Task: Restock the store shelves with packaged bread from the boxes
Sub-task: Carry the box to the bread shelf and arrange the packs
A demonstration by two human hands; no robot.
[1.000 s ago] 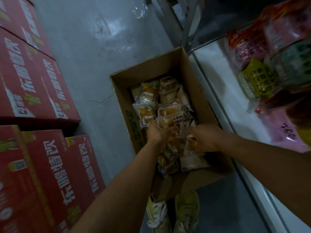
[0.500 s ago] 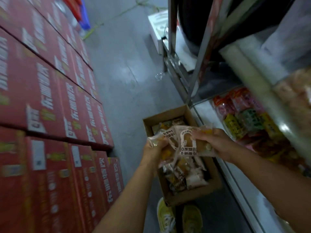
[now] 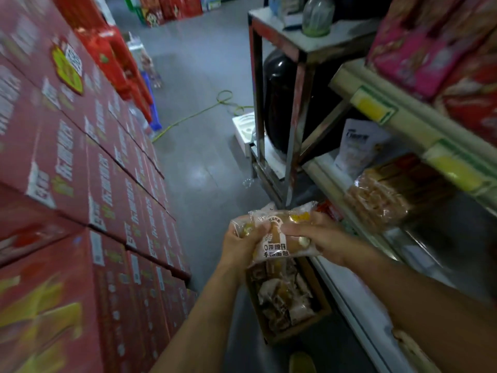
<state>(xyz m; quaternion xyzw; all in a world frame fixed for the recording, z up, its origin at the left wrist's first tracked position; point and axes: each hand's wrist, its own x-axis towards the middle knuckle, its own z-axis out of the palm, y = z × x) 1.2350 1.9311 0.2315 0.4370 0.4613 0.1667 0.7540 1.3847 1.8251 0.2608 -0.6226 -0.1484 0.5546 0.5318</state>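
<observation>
Both hands gripped a bundle of bread packets [image 3: 277, 238] above the open cardboard box [image 3: 320, 310] on the floor. The left hand [image 3: 242, 243] curled round its 9 o'clock side, the right hand [image 3: 320, 238] its 3 o'clock side. Store shelves [image 3: 382, 109] stood at 2 o'clock, stacked red cartons [image 3: 67, 170] at 9 o'clock.

A tall wall of stacked red cardboard cartons [image 3: 80, 168] closed off the left side. The cream metal store shelves [image 3: 403, 122] stood on the right, with clear-wrapped brown bread loaves [image 3: 387, 195] filling part of the middle level. Between them ran a strip of bare grey floor [image 3: 207, 162]. An open brown cardboard box [image 3: 320, 289] sat low beside the shelves.
</observation>
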